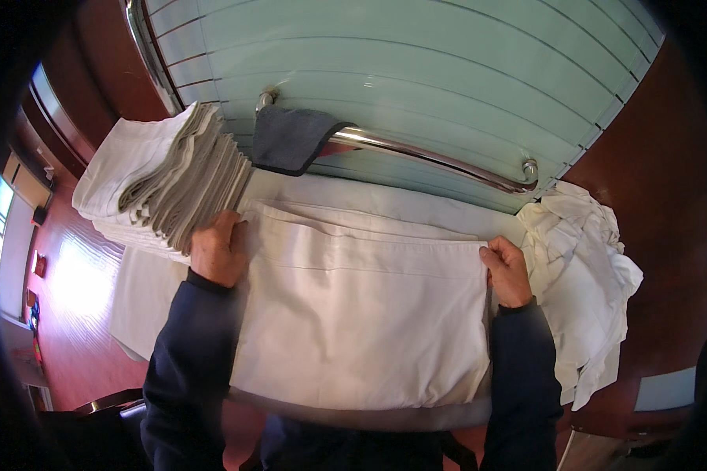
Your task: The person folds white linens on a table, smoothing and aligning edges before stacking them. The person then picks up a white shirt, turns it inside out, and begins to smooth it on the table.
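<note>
A white cloth with a stitched hem, doubled over, is stretched out in front of me. My left hand grips its upper left corner, right beside a tall stack of folded white cloths. At the opposite upper corner, my right hand pinches the hem between thumb and fingers. The cloth's lower part hangs toward me over the front edge of the work surface. To the right of my right hand lies a crumpled heap of white cloths.
Behind the cloth, a chrome rail is fixed to a pale green panelled wall. A dark grey towel drapes over its left end. White fabric covers the surface below. At far left is a reddish floor.
</note>
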Available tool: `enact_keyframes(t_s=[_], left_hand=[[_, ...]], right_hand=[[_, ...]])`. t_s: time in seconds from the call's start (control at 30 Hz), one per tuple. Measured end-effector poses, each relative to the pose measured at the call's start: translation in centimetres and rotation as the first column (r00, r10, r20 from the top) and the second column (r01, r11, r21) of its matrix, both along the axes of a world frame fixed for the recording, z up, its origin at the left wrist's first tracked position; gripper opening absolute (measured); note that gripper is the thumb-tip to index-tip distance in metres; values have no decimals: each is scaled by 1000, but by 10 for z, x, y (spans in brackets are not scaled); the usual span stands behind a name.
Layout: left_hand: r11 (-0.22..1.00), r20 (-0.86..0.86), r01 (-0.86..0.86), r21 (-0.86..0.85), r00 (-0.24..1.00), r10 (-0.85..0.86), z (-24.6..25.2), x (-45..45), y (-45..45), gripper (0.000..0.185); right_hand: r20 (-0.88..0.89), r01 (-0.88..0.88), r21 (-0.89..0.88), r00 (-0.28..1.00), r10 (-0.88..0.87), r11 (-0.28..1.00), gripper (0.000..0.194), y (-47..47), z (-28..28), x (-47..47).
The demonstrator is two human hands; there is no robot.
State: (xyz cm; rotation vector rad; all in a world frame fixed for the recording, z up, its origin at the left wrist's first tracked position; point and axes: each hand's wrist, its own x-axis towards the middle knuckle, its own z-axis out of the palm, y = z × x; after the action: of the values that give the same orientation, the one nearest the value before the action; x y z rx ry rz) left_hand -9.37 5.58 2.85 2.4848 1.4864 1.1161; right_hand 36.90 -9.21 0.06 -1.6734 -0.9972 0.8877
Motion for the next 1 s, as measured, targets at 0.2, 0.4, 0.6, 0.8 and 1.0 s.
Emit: enact_keyframes(t_s=[0.2,0.4,0.6,0.8,1.0], left_hand=[[997,-182,-75,2,981,74,-9,15,9,9],[996,-55,3,84,998,2,-5,2,15,7],[997,-172,-74,-1,982,73,-24,13,28,8],[999,-71,-33,-15,997,32,-22,8,26,7],[997,-134,-51,63,989,59,-20,13,22,7]], right_hand=[[321,48,17,946,-51,999,12,11,5,-18],[139,77,-1,987,-76,997,11,6,13,-14],[582,35,113,808,-94,993,13,16,-2,-15],[655,13,27,755,-27,1000,16,22,4,-12],[673,3,-7,740,2,1000,12,22,13,-17]])
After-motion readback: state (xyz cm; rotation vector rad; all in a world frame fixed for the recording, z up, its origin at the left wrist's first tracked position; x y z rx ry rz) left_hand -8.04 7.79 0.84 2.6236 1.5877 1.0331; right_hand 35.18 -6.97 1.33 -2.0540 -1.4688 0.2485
